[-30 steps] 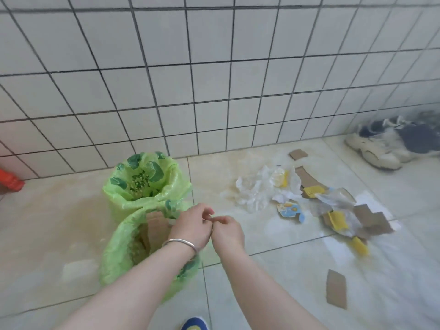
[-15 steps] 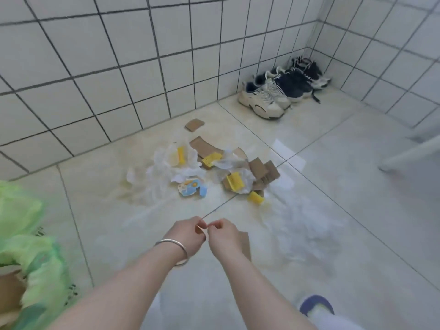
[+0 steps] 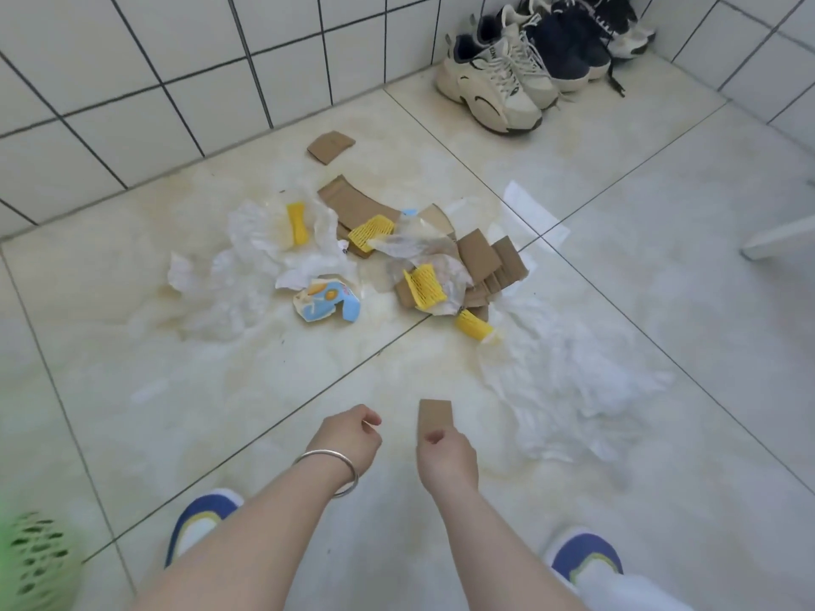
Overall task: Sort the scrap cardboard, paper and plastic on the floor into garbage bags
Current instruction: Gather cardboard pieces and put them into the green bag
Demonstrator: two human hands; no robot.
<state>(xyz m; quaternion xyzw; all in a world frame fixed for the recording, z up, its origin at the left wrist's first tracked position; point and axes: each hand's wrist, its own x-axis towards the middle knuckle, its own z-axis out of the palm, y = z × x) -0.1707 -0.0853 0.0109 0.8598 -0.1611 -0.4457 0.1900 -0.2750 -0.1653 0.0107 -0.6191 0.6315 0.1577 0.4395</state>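
My left hand (image 3: 348, 438), with a silver bangle on the wrist, hangs loosely curled and holds nothing. My right hand (image 3: 447, 456) is curled at the near end of a small brown cardboard piece (image 3: 434, 412); whether it grips the piece is unclear. Further ahead lies the scrap pile: brown cardboard pieces (image 3: 353, 205), yellow foam nets (image 3: 423, 286), crumpled white paper (image 3: 247, 240), a printed blue-and-yellow carton scrap (image 3: 328, 299) and thin white plastic film (image 3: 564, 377). A blurred edge of a green garbage bag (image 3: 31, 562) shows at the bottom left.
Sneakers (image 3: 494, 77) stand in the far corner by the white tiled wall. One cardboard piece (image 3: 330, 145) lies alone near the wall. A white paper sheet (image 3: 536, 213) lies right of the pile. My blue shoes (image 3: 198, 522) are below my arms.
The view swung right, away from the green bags and onto the scrap pile. My hands, pinched together before, have parted, and the right hand now sits over the lone cardboard piece.
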